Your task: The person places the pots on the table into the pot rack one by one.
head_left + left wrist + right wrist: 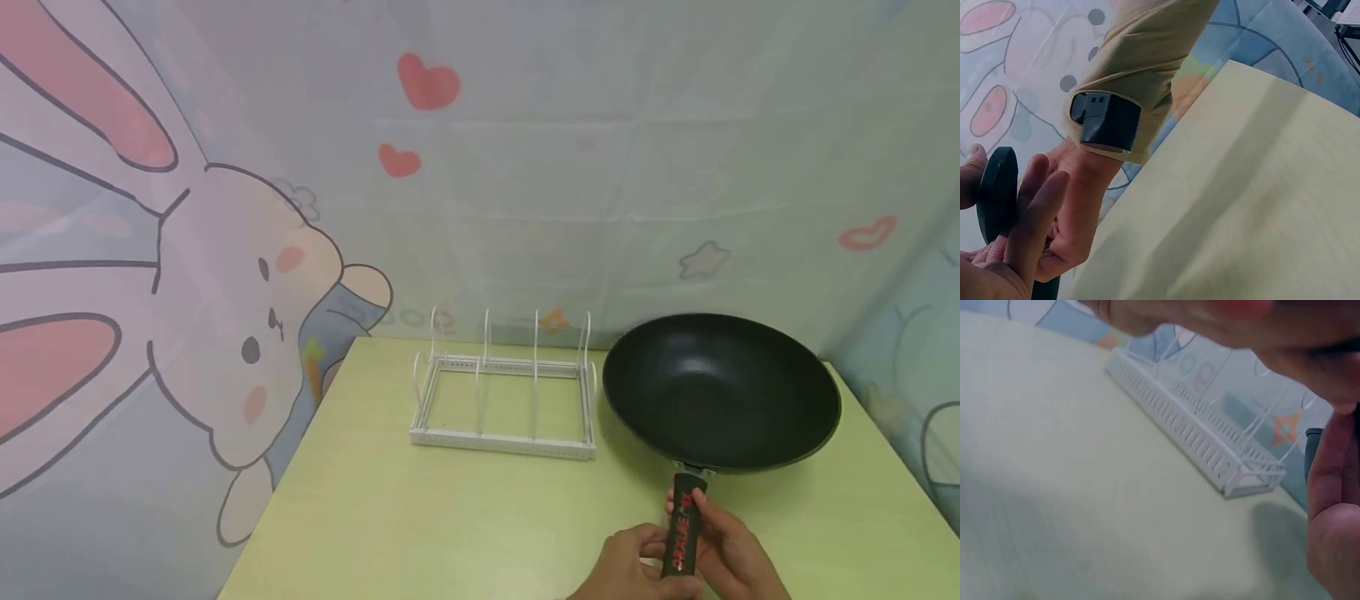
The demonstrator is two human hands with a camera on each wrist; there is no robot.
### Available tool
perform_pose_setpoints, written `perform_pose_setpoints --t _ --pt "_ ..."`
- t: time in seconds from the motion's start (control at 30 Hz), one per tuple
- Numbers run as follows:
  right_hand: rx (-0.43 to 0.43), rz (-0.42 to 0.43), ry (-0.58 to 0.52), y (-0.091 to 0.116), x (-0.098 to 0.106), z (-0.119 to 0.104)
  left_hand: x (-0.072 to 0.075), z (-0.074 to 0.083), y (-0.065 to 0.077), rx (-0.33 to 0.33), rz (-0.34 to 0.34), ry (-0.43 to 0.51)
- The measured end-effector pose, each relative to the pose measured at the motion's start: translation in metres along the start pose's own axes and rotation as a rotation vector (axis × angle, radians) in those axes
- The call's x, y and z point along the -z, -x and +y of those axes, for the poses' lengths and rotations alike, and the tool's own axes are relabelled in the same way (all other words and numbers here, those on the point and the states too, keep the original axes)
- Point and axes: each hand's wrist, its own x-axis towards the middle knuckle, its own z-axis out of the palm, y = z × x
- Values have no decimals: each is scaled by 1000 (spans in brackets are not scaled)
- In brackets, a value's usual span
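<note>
A black wok (720, 392) with a dark interior is at the right side of the table, its handle (684, 525) pointing toward me and bearing red lettering. My right hand (738, 554) grips the handle close to the pan, thumb on top. Lower down, my left hand (630, 562) holds the handle's end between thumb and fingers. The left wrist view shows that handle end (997, 194) between the left thumb and fingers, with the right hand (1075, 212) just beyond. In the right wrist view, the wok is mostly hidden behind the hands.
Left of the wok stands a white rack (502, 446) with upright wire dividers, near the table's back edge. The pale yellow-green table (420, 525) meets a cloth backdrop (525, 208) printed with a rabbit and hearts. A tan sleeve (1141, 69) carries a black wrist camera (1110, 122).
</note>
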Motion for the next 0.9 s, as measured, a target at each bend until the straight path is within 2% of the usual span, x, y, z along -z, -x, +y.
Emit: perform_pose_setpoints --t 0.17,0.23,0.37,0.47,0.6,0.7,0.8,0.83,0.9 --pt "55 -131 -160 -9 -15 1 1 6 6 -70 -47 39" --pt "87 -184 -199 -13 -19 2 0 10 9 -109 -44 0" --pt "132 -276 -230 -20 -27 4 -3 16 18 -150 -18 -72" --pt "148 -314 -221 -25 -35 0 -2 21 21 -187 -39 -79" --pt "168 -289 -124 -30 -45 -7 2 26 21 -230 -60 -97" --pt "193 -222 -2 -35 -51 -9 6 25 21 -232 -44 -113" --pt "219 -149 127 -39 -54 -7 10 22 19 -214 -1 -149" --pt "235 -119 186 -40 -54 -6 10 22 18 -218 18 -202" --pt "270 -48 302 -41 -56 -4 10 25 17 -194 78 -369"
